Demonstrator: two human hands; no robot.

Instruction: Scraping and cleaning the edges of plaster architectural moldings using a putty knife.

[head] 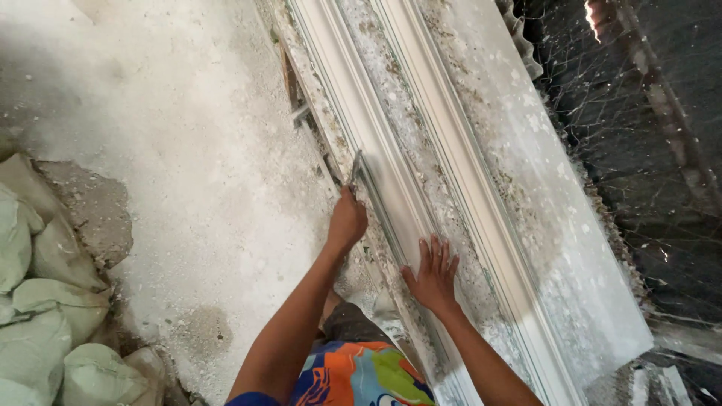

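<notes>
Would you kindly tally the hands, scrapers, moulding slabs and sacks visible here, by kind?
Hands: 2 (left hand, right hand)
Scraper: 1
Moulding slab: 1
Sacks: about 6
Total: about 10

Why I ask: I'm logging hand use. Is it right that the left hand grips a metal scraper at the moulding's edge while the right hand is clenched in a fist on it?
Not quite. The head view shows the right hand lying flat with fingers spread on the white moulding, not clenched. The left hand does grip the metal scraper at its edge.
</notes>
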